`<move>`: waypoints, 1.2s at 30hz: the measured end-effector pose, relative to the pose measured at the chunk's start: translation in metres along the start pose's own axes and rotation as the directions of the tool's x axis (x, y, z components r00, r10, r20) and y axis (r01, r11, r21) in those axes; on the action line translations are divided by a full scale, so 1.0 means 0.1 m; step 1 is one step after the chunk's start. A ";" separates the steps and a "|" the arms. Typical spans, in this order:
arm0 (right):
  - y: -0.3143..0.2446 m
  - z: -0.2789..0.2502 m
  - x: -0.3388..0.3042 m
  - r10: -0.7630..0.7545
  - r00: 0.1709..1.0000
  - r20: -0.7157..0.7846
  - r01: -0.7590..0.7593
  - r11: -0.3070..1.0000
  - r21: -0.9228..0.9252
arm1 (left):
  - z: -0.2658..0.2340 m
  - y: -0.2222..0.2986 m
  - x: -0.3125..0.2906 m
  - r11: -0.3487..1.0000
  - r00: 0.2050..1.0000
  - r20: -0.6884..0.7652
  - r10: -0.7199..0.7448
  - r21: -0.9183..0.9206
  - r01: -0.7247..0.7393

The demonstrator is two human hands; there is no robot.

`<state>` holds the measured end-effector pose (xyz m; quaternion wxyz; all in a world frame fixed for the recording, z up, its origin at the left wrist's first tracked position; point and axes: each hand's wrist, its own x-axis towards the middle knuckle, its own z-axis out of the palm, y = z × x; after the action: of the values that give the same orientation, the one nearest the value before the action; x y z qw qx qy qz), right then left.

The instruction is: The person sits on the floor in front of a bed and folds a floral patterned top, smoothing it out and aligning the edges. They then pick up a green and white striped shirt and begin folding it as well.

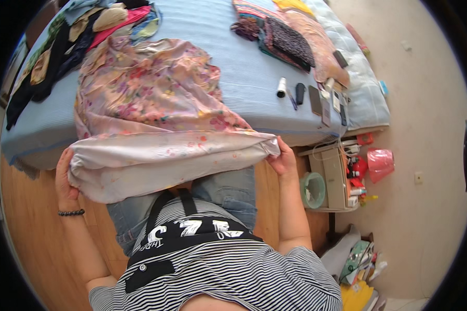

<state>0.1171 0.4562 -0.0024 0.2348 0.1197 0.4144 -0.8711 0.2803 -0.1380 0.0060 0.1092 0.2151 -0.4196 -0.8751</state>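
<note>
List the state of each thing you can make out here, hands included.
Floral garment: partly spread, near edge lifted, paler side showing
Left hand: closed on one end
Right hand: closed on the other end
Clothes pile: heaped loosely
Blue bed cover: spread out
Green bin: uncovered

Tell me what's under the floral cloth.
The far part of the floral cloth rests on the blue bedspread; jeans show below the edge between left hand and right hand. Anything directly beneath is covered.
</note>
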 end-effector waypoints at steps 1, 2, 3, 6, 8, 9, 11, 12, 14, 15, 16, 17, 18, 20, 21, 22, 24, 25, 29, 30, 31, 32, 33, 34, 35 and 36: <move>-0.01 0.01 0.00 0.012 0.995 0.097 -0.015 0.999 0.031 | -0.20 -0.01 0.07 0.998 0.999 0.041 -0.036 -0.053 0.039; -0.01 0.03 -0.01 0.021 0.981 0.195 -0.034 0.997 0.062 | -0.26 -0.01 0.09 0.995 0.998 0.020 -0.052 -0.085 0.053; -0.02 0.07 -0.03 -0.002 0.988 0.155 -0.006 0.999 0.050 | -0.31 -0.03 0.12 0.991 0.998 -0.002 -0.067 -0.118 0.067; 0.00 0.30 -0.09 -0.059 0.997 0.055 0.059 0.998 -0.011 | -0.48 -0.04 0.16 0.981 0.995 0.001 -0.096 -0.170 0.094; 0.01 0.41 -0.13 -0.103 0.995 -0.001 0.102 0.991 -0.090 | -0.49 -0.03 0.16 0.978 0.993 -0.029 -0.115 -0.180 0.108; 0.00 0.40 -0.13 -0.103 0.994 0.021 0.105 0.991 -0.081 | -0.51 -0.03 0.17 0.979 0.993 -0.023 -0.114 -0.175 0.108; 0.00 0.38 -0.12 -0.101 0.993 0.068 0.105 0.992 -0.065 | -0.54 -0.03 0.17 0.980 0.994 -0.014 -0.110 -0.167 0.106; 0.00 0.38 -0.12 -0.101 0.991 0.082 0.109 0.989 -0.102 | -0.54 -0.03 0.18 0.983 0.995 -0.027 -0.091 -0.163 0.085; -0.02 0.42 -0.12 -0.098 0.989 0.109 0.116 0.978 -0.175 | -0.51 0.00 0.18 0.987 0.997 -0.055 -0.054 -0.152 0.045; -0.01 0.40 -0.10 -0.123 0.988 0.095 0.143 0.957 -0.253 | -0.50 -0.01 0.22 0.999 0.996 -0.086 0.001 -0.051 -0.006; 0.01 0.40 -0.06 -0.145 0.986 0.086 0.165 0.930 -0.330 | -0.48 0.00 0.27 0.997 0.992 -0.114 0.062 0.053 -0.056; 0.04 0.40 -0.03 -0.168 0.983 0.079 0.185 0.896 -0.403 | -0.45 0.00 0.32 0.982 0.983 -0.135 0.125 0.159 -0.103; 0.07 0.40 -0.02 -0.180 0.982 0.064 0.191 0.898 -0.396 | -0.43 -0.03 0.33 0.730 0.892 -0.114 0.437 0.625 -0.278; 0.10 0.46 -0.04 -0.224 0.974 0.022 0.215 0.893 -0.395 | -0.01 -0.17 0.32 -0.272 0.586 0.340 0.736 0.941 -0.204; 0.10 0.51 -0.08 -0.236 0.971 0.029 0.231 0.903 -0.362 | 0.51 -0.17 0.19 -0.249 0.534 0.426 0.730 0.894 -0.373; 0.12 0.61 -0.12 -0.241 0.969 0.047 0.242 0.913 -0.328 | 0.80 -0.28 0.09 0.113 0.767 0.313 0.560 0.888 -0.445; 0.18 0.73 -0.15 -0.253 0.964 0.077 0.264 0.932 -0.248 | 1.38 -0.63 -0.13 0.571 0.906 0.393 0.160 0.712 -0.409; 0.22 0.78 -0.16 -0.268 0.959 0.087 0.281 0.939 -0.200 | 1.71 -0.79 -0.23 0.556 0.853 0.515 -0.088 0.735 -0.387; 0.28 0.79 -0.11 -0.273 0.942 0.193 0.293 0.952 -0.083 | 2.63 -1.49 -0.37 0.762 0.616 0.787 -0.036 0.420 -0.492; 0.28 0.77 -0.09 -0.276 0.933 0.229 0.297 0.953 -0.060 | 2.74 -1.64 -0.28 0.719 0.607 0.793 0.063 0.385 -0.578; 0.27 0.91 -0.11 -0.304 0.936 0.175 0.319 0.946 -0.058 | 2.84 -1.77 -0.16 0.666 0.593 0.789 0.162 0.356 -0.656; 0.21 1.00 -0.15 -0.354 0.929 0.108 0.362 0.930 -0.067 | 2.98 -1.81 -0.07 0.607 0.560 0.789 0.252 0.322 -0.727; 0.15 1.08 -0.17 -0.400 0.916 0.041 0.402 0.912 -0.078 | 3.08 -1.82 0.01 0.639 0.584 0.779 0.228 0.332 -0.693; 0.08 1.08 -0.18 -0.447 0.894 -0.028 0.443 0.892 -0.090 | 3.18 -1.81 0.10 0.670 0.604 0.771 0.201 0.342 -0.659; 0.03 0.96 -0.17 -0.450 0.893 0.013 0.448 0.887 -0.108 | 3.24 -1.81 0.17 0.587 0.579 0.786 0.218 0.368 -0.721; -0.01 0.88 -0.13 -0.440 0.898 0.004 0.436 0.890 -0.136 | 3.29 -1.85 0.27 0.699 0.643 0.765 0.029 0.444 -0.560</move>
<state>0.1262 0.3921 0.0590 0.0342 0.0192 0.4909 -0.8703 0.1005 0.1936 0.0359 0.0095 -0.1920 -0.7337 -0.6517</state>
